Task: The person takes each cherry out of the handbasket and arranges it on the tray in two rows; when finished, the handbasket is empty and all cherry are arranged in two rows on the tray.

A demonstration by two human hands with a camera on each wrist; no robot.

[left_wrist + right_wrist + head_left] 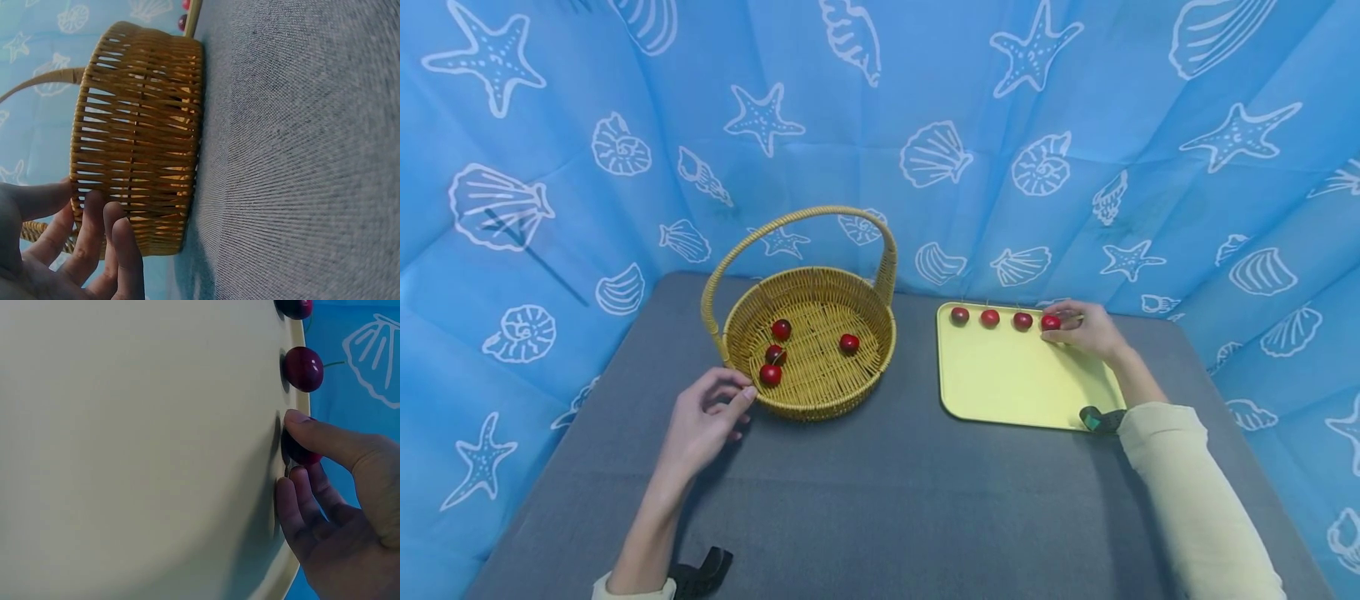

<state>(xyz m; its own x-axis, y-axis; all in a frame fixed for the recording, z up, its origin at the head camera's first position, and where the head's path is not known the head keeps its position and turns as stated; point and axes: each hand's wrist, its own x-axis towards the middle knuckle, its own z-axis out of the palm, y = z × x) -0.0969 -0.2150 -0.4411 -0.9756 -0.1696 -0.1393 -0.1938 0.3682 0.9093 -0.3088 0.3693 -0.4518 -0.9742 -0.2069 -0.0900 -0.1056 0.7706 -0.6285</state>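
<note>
My left hand (703,421) pinches the near-left rim of a round wicker basket (820,410), thumb on one side of the rim and fingers against the outer wall. Several dark red cherries lie inside, one (849,343) apart to the right. At the far right corner of a yellow tray (1015,375), my right hand (1084,331) holds a cherry (1050,322) between thumb and fingers, at the tray's surface. Left of it, more cherries stand in a row along the back edge, among them a cherry (304,369) with a green stem in the right wrist view.
A grey cloth (880,500) covers the table. The basket's tall handle (797,218) arches above its rim. Behind and on both sides hangs a blue curtain (865,108) with white shells and starfish. Dark straps (1101,419) show at both wrists.
</note>
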